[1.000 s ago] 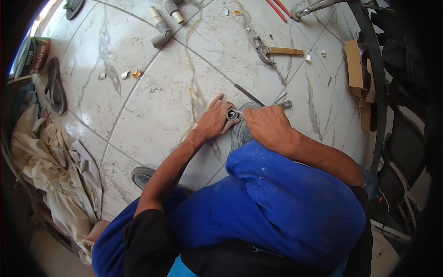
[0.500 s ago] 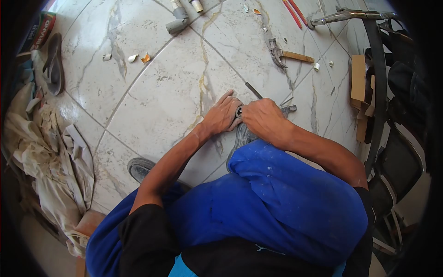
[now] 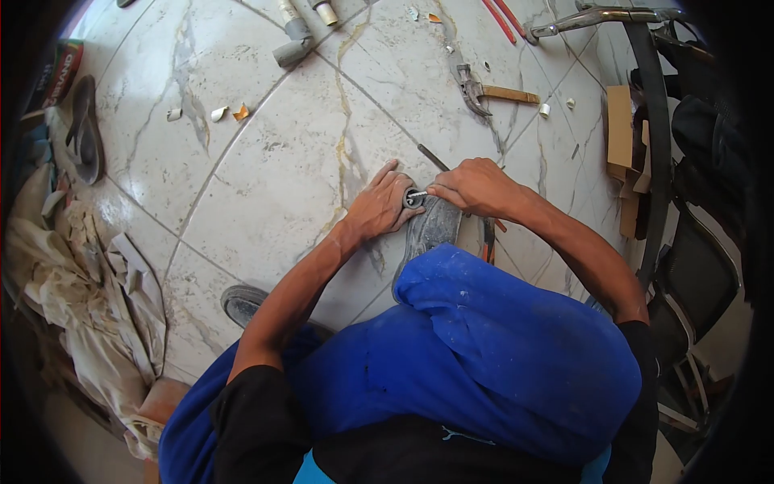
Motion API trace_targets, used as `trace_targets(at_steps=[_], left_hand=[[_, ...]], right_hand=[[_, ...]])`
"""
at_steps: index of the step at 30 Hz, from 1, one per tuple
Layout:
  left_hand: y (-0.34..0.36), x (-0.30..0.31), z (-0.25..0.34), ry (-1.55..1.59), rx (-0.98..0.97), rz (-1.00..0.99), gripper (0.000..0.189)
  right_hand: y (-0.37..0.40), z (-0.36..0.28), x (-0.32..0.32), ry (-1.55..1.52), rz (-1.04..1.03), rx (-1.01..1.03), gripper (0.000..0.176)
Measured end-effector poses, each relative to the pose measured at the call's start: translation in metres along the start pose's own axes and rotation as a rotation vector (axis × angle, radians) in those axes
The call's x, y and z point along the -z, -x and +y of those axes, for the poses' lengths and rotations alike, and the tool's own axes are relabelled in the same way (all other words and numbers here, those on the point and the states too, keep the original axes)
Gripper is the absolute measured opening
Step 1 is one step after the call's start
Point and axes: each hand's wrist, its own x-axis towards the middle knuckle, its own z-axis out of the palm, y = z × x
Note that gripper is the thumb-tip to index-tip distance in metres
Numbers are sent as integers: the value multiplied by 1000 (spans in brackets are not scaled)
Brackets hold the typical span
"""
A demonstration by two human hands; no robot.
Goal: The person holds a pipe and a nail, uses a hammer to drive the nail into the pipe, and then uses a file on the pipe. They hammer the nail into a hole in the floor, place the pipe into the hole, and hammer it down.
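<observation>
My left hand (image 3: 380,203) is wrapped around a small grey pipe fitting (image 3: 409,201), its round open end facing up beside the toe of my grey shoe (image 3: 434,222). My right hand (image 3: 482,187) pinches a thin, pale, ridged rod (image 3: 419,194) whose end reaches into the fitting's opening. The rest of that rod is hidden by the fingers. A dark bar (image 3: 433,157) shows just beyond my right knuckles. Under my right wrist, a dark tool with orange-red parts (image 3: 488,239) is partly covered.
A claw hammer (image 3: 506,94) lies ahead to the right, near red handles (image 3: 501,18). Grey pipe pieces (image 3: 294,44) lie at the top. Broken shards (image 3: 219,114) dot the tiles. A sandal (image 3: 85,133) and crumpled cloth (image 3: 89,298) are left; a cardboard box (image 3: 619,133) and chair (image 3: 700,282) right.
My right hand has drawn back slightly to the right and turned, uncovering the fitting's opening and the pale rod. My left hand keeps its hold. The whole view has shifted a little.
</observation>
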Motion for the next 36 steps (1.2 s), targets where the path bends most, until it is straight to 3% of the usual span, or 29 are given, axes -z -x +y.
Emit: trace_targets(at_steps=[5, 7, 16, 18, 19, 26, 28, 31, 36], left_hand=[[0, 2, 3, 6, 3, -2, 47], [-3, 7, 3, 2, 18, -47, 47], [2, 6, -1, 169, -48, 102, 44], [3, 15, -1, 119, 84, 95, 47], [-1, 22, -1, 113, 47, 131, 47], [-11, 50, 7, 9, -55, 43, 48], [-14, 49, 13, 31, -93, 8, 49], [-18, 51, 19, 69, -103, 7, 50], [-13, 46, 11, 106, -70, 8, 53]], right_hand=[[21, -22, 8, 130, 85, -89, 26], [26, -18, 2, 58, 388, -31, 17], [48, -28, -24, -32, 364, -122, 14], [50, -31, -22, -43, 358, -139, 14], [49, -32, -20, -54, 339, -153, 14], [47, -37, -6, -6, 366, -110, 10], [48, -37, 4, 19, 392, 52, 8], [46, -37, 8, 56, 349, 97, 4], [58, -41, -10, -11, 420, 26, 5]])
